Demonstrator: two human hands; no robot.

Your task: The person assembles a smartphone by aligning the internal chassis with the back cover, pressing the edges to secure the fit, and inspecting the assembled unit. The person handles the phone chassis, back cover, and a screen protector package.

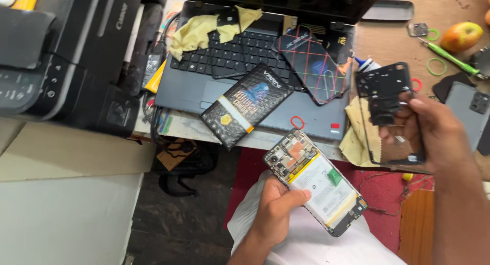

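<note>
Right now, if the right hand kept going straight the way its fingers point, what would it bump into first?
The right hand, holding a clear back cover, points left and slightly up. Likely first in line is the dark patterned phone case lying on the laptop, though depth is hard to judge.

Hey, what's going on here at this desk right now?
A person is working on an opened phone, held in the left hand with its battery and circuit board exposed. The right hand holds up the clear back cover beside it. On the desk above lie a laptop, a yellow cloth, and a dark patterned box.
</note>
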